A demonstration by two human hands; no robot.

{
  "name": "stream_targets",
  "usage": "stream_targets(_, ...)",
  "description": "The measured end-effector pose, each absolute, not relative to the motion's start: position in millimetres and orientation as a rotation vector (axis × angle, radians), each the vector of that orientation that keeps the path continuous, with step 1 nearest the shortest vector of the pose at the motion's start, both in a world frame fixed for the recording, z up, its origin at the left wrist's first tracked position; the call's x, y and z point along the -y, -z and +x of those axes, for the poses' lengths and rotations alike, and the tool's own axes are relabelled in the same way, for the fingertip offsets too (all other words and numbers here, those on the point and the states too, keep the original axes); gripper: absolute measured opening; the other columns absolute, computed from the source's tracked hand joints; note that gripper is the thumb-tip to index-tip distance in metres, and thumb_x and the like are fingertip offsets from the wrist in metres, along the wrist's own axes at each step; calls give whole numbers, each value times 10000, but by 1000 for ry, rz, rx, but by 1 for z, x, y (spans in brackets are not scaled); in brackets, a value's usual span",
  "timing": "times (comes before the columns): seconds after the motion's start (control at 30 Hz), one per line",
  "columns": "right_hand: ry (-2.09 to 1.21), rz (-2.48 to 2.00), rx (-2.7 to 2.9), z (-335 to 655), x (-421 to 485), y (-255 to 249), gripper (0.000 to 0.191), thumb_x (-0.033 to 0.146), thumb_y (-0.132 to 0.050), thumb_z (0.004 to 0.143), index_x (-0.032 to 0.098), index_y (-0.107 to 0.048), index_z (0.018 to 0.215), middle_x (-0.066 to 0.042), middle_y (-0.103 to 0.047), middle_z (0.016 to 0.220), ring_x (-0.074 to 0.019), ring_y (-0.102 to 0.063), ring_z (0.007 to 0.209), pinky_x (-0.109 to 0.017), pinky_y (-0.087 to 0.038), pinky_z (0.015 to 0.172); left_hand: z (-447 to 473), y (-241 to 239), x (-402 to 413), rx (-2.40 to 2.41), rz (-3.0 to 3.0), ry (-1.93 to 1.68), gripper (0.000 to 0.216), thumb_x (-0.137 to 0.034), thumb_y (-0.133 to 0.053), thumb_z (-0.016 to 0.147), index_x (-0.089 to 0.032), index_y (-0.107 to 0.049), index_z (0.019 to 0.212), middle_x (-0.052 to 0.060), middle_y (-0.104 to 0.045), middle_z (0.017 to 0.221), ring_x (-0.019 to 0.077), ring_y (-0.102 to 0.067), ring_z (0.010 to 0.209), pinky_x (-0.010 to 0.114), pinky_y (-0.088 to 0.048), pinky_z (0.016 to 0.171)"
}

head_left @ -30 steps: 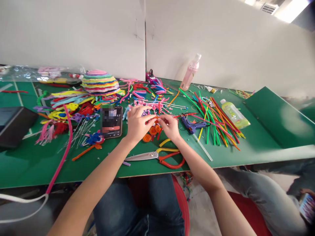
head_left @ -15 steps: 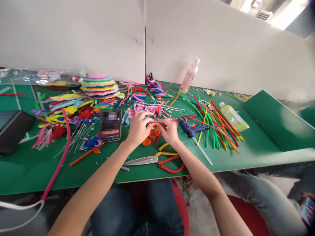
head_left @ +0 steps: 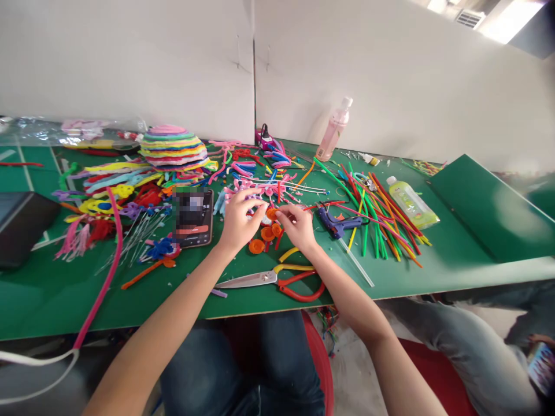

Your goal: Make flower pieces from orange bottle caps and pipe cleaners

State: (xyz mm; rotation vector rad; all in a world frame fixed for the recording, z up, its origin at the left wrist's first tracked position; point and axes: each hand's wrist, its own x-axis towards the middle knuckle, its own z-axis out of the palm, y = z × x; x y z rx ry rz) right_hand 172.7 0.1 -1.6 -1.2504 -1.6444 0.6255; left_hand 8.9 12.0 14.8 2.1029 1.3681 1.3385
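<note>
My right hand (head_left: 299,227) pinches a small orange coiled pipe cleaner disc (head_left: 272,213) between thumb and fingertips. Just left of it, my left hand (head_left: 241,218) is held with curved fingers apart and nothing visible in them. Several more orange pipe cleaner discs (head_left: 256,247) lie on the green table below my hands. Pink pipe cleaner pieces (head_left: 247,186) are piled behind my left hand and partly hidden by it. Large scissors (head_left: 260,279) with red and yellow handles rest near the table edge, between my forearms.
A blue glue gun (head_left: 340,222) lies right of my right hand, beside long coloured pipe cleaners (head_left: 381,225). A phone (head_left: 200,216) and a striped coiled hat shape (head_left: 173,151) are at left. Two bottles, pink (head_left: 333,132) and green (head_left: 411,203), are at right. Another person's leg (head_left: 459,346) shows below.
My hands have drawn apart; the left has moved slightly left, off the orange piece. The orange disc now shows in my right fingertips. The view has shifted a little.
</note>
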Motion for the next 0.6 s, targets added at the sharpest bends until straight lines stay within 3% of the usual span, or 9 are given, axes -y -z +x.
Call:
stream_targets(0.4,-615,-1225,1765,172,4,-2,162,273,-564,819,180,-695,794,-25,-694,720,-132,-584,603,-247,-441,572,11,-10,-11,-1280,2256,-1129,176,-255,-504,873,-198,-632,767,74,-658,1078,232,-599,1045,412,-432,932)
stream_targets(0.6,-472,-1383,1920,200,9,-36,178,260,-543,846,222,-716,825,-24,-729,805,-160,-642,700,-267,-469,647,8,0,-15,-1309,2339,-923,210,-276,-516,849,-210,-662,713,70,-669,999,239,-601,968,408,-444,861)
